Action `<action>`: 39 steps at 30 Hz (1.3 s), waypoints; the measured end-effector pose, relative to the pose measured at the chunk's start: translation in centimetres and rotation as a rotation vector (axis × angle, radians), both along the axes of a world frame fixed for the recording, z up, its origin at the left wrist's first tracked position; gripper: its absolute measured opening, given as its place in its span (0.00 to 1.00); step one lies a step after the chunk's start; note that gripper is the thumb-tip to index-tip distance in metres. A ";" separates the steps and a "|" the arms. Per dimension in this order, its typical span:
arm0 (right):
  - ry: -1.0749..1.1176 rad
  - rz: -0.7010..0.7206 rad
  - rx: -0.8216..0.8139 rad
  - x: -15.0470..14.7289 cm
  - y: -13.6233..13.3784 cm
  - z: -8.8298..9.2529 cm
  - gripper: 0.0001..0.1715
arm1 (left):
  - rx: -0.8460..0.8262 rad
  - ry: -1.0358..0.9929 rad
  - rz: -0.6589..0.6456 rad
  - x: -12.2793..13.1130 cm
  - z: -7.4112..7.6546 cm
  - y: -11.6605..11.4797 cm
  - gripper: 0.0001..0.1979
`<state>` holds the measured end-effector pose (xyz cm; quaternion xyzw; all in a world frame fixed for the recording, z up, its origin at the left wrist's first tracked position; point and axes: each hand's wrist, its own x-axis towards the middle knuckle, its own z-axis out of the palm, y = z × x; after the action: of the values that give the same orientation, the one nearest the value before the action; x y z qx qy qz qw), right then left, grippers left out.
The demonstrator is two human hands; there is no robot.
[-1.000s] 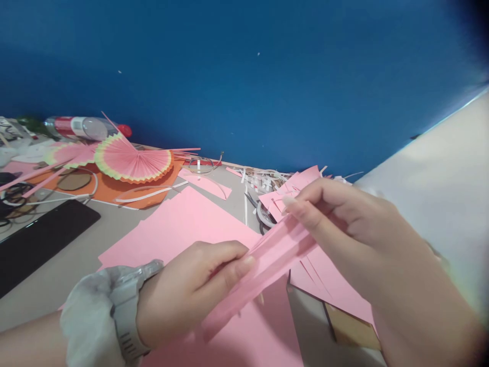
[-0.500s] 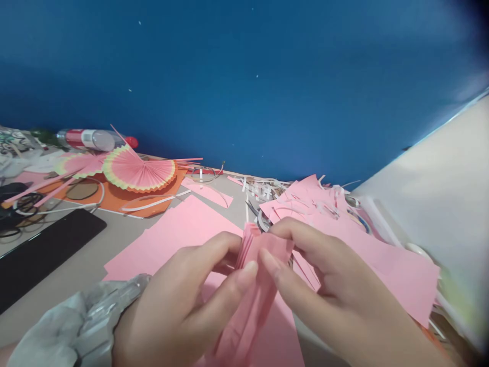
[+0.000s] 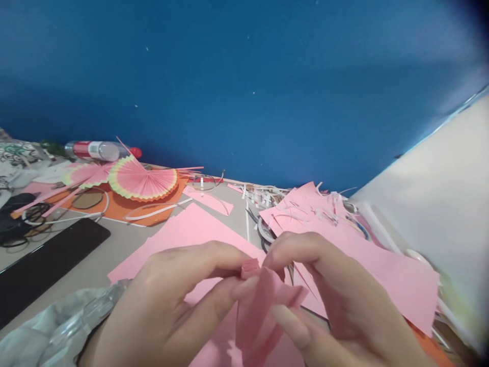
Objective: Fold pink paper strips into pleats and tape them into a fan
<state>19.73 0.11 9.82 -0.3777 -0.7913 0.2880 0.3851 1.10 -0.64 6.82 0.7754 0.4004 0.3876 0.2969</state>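
Both my hands pinch a pleated pink paper strip (image 3: 260, 300) low in the middle of the view. My left hand (image 3: 179, 300) grips its top end between thumb and forefinger. My right hand (image 3: 328, 295) closes on the same end from the other side, and the strip bends downward between them. A grey watch and pale sleeve (image 3: 64, 326) show at my left wrist. Beneath the hands lies a large pink sheet (image 3: 183, 229) on the table.
A finished pink fan with a yellow-green edge (image 3: 143, 181) lies on orange paper (image 3: 126, 204) at the back left. Near it are a bottle (image 3: 99, 150), a black flat object (image 3: 42, 265), white paper strips, and a heap of pink scraps (image 3: 344, 239). A blue wall stands behind.
The long folded strip, held stretched between my hands a second ago, has been gathered; my hands came together and moved lower, and the strip now bends down between them.
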 end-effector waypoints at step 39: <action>0.012 0.266 0.062 0.0 -0.4 -0.6 0.11 | -0.508 -0.028 -0.387 -0.6 1.9 0.6 0.08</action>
<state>19.77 -0.27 9.18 -0.2555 -0.8407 0.3140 0.3596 0.49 0.00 8.77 0.7329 0.3255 0.2223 0.5545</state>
